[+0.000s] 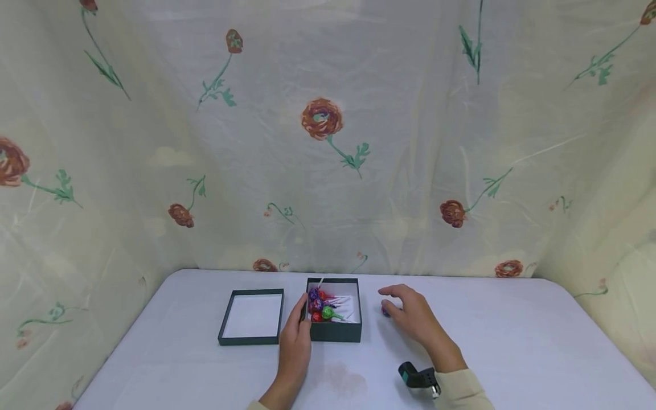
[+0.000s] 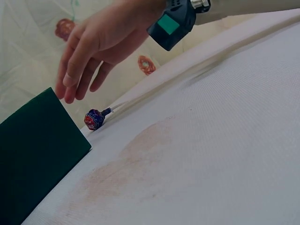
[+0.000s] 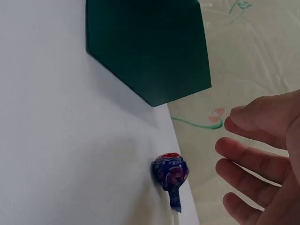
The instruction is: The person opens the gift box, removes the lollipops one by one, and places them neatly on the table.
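Observation:
A dark green box [image 1: 335, 332] with a white inside holds several wrapped lollipops [image 1: 316, 302] in purple, red and green. My left hand [image 1: 295, 344] rests against its left side, fingers stretched along the wall and thumb by the near corner. To the right of the box lies a single lollipop [image 3: 170, 171] in a blue, purple and red wrapper, its white stick on the table. Over it hovers my right hand [image 1: 410, 316], fingers spread and holding nothing. The left wrist view shows the same lollipop [image 2: 95, 119] beneath the right fingers.
The box's lid [image 1: 249, 341], green-rimmed and white inside, lies left of the box. A white cloth covers the table [image 1: 169, 364], with a faint brownish stain [image 1: 342, 380] in front of the box. A flowered curtain [image 1: 389, 216] hangs behind. A black wrist camera [image 1: 417, 377] is strapped to the right wrist.

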Demonstrator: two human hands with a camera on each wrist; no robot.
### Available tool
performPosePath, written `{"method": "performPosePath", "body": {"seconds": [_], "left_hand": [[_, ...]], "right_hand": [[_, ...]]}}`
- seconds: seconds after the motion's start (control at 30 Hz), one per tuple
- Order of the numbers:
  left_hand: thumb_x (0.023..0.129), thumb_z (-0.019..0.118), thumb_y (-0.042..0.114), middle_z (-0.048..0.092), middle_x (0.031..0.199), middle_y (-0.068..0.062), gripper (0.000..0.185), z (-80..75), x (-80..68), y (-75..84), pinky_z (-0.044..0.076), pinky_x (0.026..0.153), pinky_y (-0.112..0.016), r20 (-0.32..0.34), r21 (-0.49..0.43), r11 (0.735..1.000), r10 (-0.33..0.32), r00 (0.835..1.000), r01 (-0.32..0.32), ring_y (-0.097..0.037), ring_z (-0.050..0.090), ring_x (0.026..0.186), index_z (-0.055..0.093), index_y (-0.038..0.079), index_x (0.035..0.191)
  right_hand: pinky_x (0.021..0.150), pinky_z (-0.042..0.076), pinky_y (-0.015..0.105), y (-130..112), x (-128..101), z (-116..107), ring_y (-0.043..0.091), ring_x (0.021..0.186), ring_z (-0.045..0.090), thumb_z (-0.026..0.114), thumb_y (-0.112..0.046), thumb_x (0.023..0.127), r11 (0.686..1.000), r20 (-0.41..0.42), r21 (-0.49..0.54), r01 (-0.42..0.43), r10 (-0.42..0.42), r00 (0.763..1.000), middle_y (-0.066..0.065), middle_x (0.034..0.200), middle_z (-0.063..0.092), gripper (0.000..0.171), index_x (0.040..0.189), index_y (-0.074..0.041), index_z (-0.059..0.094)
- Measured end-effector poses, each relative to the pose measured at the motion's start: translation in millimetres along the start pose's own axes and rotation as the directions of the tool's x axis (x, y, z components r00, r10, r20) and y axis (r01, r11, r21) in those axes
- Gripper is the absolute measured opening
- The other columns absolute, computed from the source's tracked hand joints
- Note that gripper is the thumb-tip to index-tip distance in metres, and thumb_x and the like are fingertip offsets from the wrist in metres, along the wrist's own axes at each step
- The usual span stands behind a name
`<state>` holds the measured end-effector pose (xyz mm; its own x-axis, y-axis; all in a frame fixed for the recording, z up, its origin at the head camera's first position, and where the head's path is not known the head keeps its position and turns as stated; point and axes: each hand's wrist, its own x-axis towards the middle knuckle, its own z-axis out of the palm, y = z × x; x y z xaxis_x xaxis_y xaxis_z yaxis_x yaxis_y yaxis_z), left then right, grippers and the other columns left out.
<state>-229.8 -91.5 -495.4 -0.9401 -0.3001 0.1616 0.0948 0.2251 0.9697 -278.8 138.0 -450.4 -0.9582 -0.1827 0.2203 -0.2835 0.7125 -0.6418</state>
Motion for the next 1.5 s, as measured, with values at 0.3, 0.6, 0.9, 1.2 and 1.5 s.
{"method": "performPosePath", "body": {"seconds": [0.3,0.6,0.9,1.2,1.5], "left_hand": [[0.097,0.04,0.008,0.039,0.152,-0.003,0.05,0.8,1.0,-2.8,0.031,0.111,-0.048,-0.005,0.001,1.0,-0.013,1.0,0.013,-0.025,0.033,0.14,0.044,0.016,0.145],[0.097,0.04,0.007,0.04,0.151,-0.004,0.049,-2.8,3.8,-3.9,0.031,0.11,-0.049,-0.018,0.024,1.0,-0.005,1.0,0.006,-0.025,0.034,0.14,0.044,0.015,0.145],[0.097,0.04,0.009,0.041,0.15,-0.005,0.048,-3.6,2.9,-3.5,0.033,0.109,-0.049,-0.016,0.017,1.0,-0.016,1.0,0.017,-0.026,0.036,0.139,0.044,0.014,0.145],[0.095,0.04,0.008,0.041,0.15,-0.005,0.05,-1.6,1.0,-1.7,0.034,0.108,-0.047,0.005,0.01,1.0,-0.011,1.0,0.011,-0.026,0.037,0.138,0.044,0.014,0.145],[0.096,0.04,0.007,0.041,0.15,-0.006,0.049,-3.8,2.3,-0.1,0.035,0.108,-0.047,0.016,0.011,1.0,0.013,1.0,-0.013,-0.025,0.038,0.137,0.044,0.014,0.145]], "right_hand": [[0.097,0.047,0.05,-18.0,3.0,3.7,0.029,0.113,0.057,0.064,-0.015,0.092,0.997,-0.018,0.033,0.075,-0.074,0.997,0.01,0.12,0.064,0.028,0.118,-0.008,0.067],[0.098,0.048,0.048,-45.8,11.8,21.3,0.025,0.113,0.058,0.065,-0.019,0.091,0.988,-0.027,0.119,0.095,-0.093,0.995,0.005,0.119,0.065,0.028,0.118,-0.011,0.067],[0.096,0.048,0.05,-63.0,17.3,41.6,0.026,0.109,0.06,0.066,-0.02,0.091,0.972,-0.041,0.186,0.147,-0.142,0.989,0.006,0.115,0.067,0.026,0.115,-0.009,0.068],[0.098,0.046,0.05,-65.1,20.4,59.1,0.028,0.113,0.059,0.07,-0.023,0.088,0.975,-0.022,0.164,0.15,-0.148,0.989,0.007,0.114,0.068,0.029,0.113,-0.008,0.069],[0.095,0.048,0.048,-72.0,23.8,65.0,0.028,0.108,0.061,0.071,-0.016,0.086,0.966,-0.024,0.174,0.193,-0.192,0.981,0.01,0.111,0.068,0.027,0.11,-0.005,0.069]]}}
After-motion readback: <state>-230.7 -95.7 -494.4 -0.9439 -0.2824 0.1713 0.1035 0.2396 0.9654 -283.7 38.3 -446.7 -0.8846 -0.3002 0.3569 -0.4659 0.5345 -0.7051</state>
